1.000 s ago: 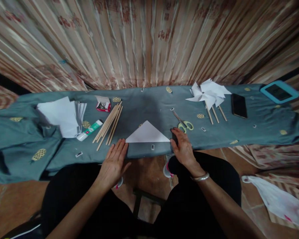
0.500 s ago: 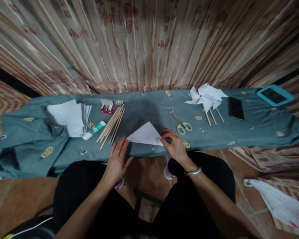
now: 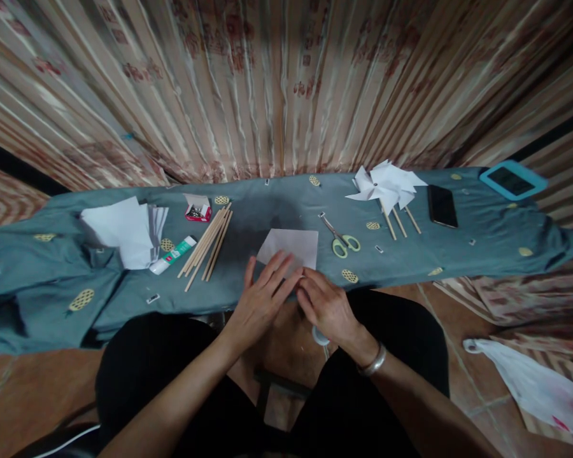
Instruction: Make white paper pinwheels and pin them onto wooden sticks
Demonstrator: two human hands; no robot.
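Observation:
A white sheet of paper (image 3: 297, 242) lies on the cloth in front of me, its upper left corner cut off by a slanting edge. My left hand (image 3: 262, 302) reaches across its lower side with fingers stretched out, smeared a little by motion. Fingers and thumb of my right hand (image 3: 328, 306) pinch the paper's near edge, which the fingers partly hide. Right of the sheet lie scissors (image 3: 340, 242) with pale green handles. Wooden sticks (image 3: 210, 242) rest to its left.
On the cloth-covered table (image 3: 248, 296) are a glue stick (image 3: 173, 254), an open red box (image 3: 198, 208) of small metal pieces, stacked paper (image 3: 119, 229), white paper pinwheels (image 3: 386, 184) on sticks, a phone (image 3: 442, 206) and a blue-framed device (image 3: 514, 180). A curtain (image 3: 267, 95) hangs behind.
The paper has gone from a triangle to a broader, many-sided shape. My left hand has moved right, from the paper's left corner to over its near edge, close to my right hand.

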